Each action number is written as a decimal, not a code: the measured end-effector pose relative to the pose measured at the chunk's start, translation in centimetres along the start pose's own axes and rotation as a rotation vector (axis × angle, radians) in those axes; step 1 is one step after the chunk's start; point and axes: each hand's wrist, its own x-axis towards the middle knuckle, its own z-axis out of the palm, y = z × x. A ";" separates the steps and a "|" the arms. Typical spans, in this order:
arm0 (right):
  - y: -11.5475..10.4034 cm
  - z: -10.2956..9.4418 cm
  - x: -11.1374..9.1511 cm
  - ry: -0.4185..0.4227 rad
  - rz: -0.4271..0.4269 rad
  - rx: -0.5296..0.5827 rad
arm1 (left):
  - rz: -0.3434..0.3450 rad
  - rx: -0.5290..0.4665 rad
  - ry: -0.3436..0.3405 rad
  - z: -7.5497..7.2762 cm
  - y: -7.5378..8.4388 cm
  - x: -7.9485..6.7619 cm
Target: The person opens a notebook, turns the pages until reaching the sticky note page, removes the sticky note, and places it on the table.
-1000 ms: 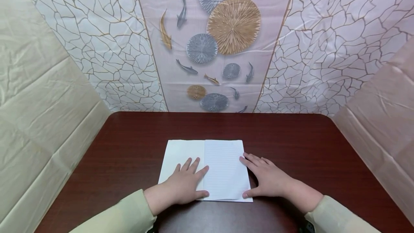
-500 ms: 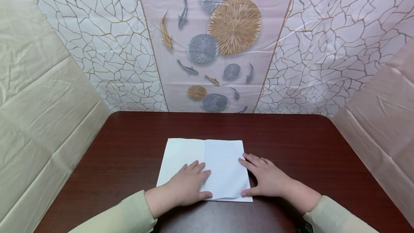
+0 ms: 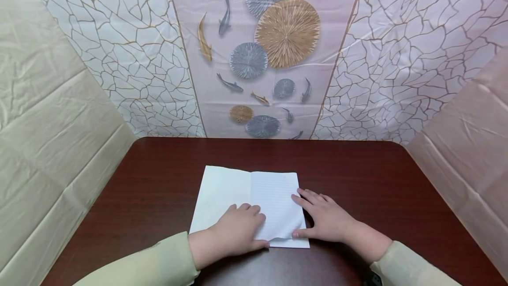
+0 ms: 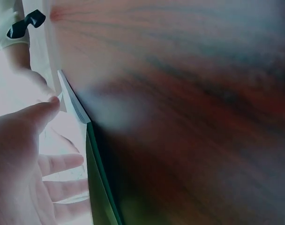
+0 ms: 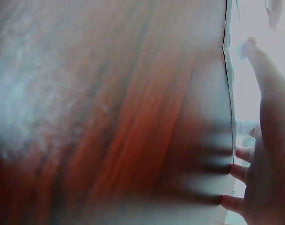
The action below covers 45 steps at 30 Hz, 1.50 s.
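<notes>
An open notebook (image 3: 224, 186) lies on the table, its left side blank and its right page (image 3: 274, 189) lined. My left hand (image 3: 238, 231) rests over the near part of the fold, fingers slightly bent and thumb at the near edge. My right hand (image 3: 329, 220) lies along the right edge, fingers spread. Its thumb touches the near right corner of the lined page, which bulges and lifts off the sheets below. In the left wrist view the dark green cover (image 4: 101, 178) stands tilted up from the table. In the right wrist view the right thumb (image 5: 262, 65) reaches over the paper.
The dark red-brown table (image 3: 166, 167) extends around the notebook. Patterned cloth (image 3: 285, 100) hangs behind its far edge, with beige cloth (image 3: 59, 153) at the left and more beige cloth (image 3: 468, 153) at the right.
My left hand has slid right and slightly nearer, its fingers bending more. The notebook's left side has risen a little. The lined page's near right corner has curled up as the right thumb shifted left.
</notes>
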 end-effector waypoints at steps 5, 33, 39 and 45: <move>-0.1 -0.1 0.0 0.001 0.002 0.006 | 0.022 0.041 0.005 -0.1 0.3 0.1; 1.1 -0.8 -1.0 0.000 0.024 0.101 | 0.065 0.021 0.089 -0.5 1.0 0.4; 1.1 -0.7 -1.2 0.009 0.033 0.087 | 0.032 0.007 0.160 -0.8 1.0 0.5; 1.0 -0.6 -1.2 0.000 0.006 0.077 | -0.017 0.004 0.224 -2.1 0.7 0.8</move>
